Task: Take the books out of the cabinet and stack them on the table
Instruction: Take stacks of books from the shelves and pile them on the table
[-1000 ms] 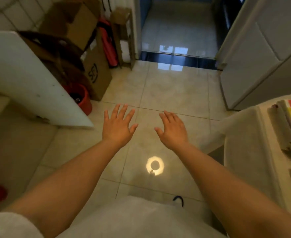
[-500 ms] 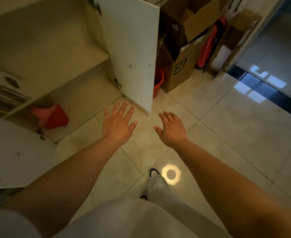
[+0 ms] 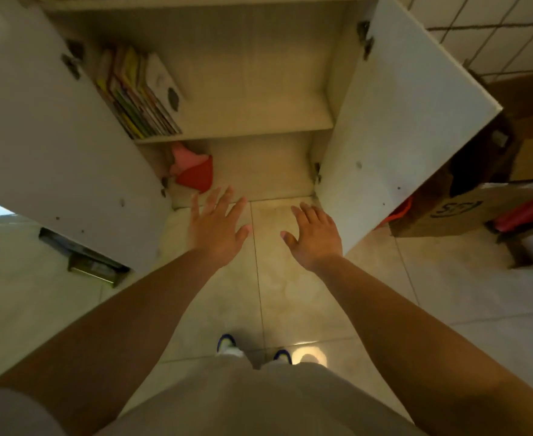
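Observation:
A white cabinet stands straight ahead with both doors swung wide. Several thin, colourful books stand upright against the left wall of its middle shelf. Both of my arms reach forward over the floor in front of the cabinet. My left hand is empty with fingers spread, below and right of the books. My right hand is empty too, fingers apart, close to the lower edge of the right door. The table is out of view.
A red and pink object lies at the left of the bottom shelf. The left door juts toward me. Cardboard boxes crowd the floor behind the right door. A flat metal item lies on the floor under the left door.
My view has swung left from the table and hallway to face the open cabinet squarely. Both hands stay empty and spread in front of me.

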